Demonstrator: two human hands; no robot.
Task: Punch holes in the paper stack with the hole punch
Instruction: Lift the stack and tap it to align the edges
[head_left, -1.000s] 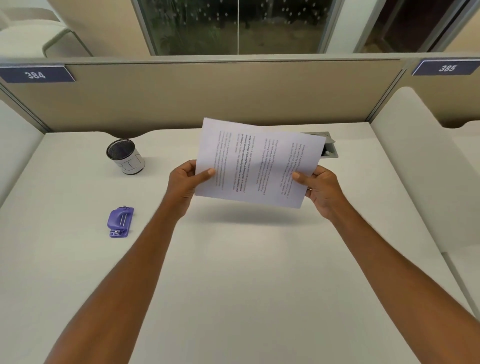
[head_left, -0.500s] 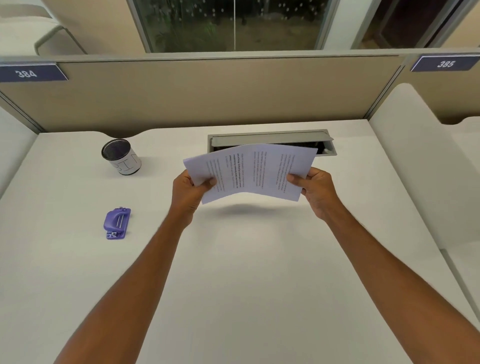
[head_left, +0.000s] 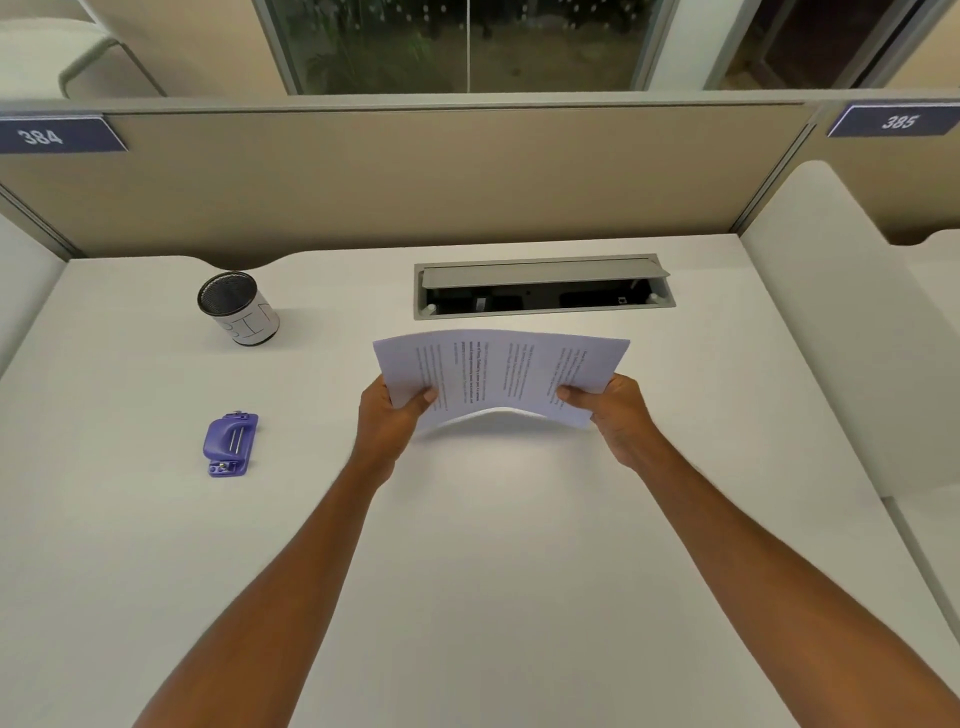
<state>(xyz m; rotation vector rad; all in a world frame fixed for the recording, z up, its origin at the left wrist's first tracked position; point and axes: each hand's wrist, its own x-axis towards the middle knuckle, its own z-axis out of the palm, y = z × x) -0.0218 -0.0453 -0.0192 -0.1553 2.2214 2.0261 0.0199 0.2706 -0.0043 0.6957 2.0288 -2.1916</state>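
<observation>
I hold a printed white paper stack (head_left: 498, 374) just above the middle of the white desk (head_left: 467, 545). It lies nearly flat and bows upward in its middle. My left hand (head_left: 387, 415) grips its left edge with the thumb on top. My right hand (head_left: 610, 410) grips its right edge the same way. A small purple hole punch (head_left: 230, 443) lies on the desk well to the left of my left hand, untouched.
A black mesh cup with a white label (head_left: 238, 307) stands at the back left. An open grey cable tray (head_left: 543, 286) is set into the desk behind the paper. Beige partitions (head_left: 415, 176) close the back, and white side panels stand left and right.
The paper stack has tipped from nearly upright to almost flat and come down toward the desk. Both hands kept their grip on its edges. The cable tray behind it is now uncovered.
</observation>
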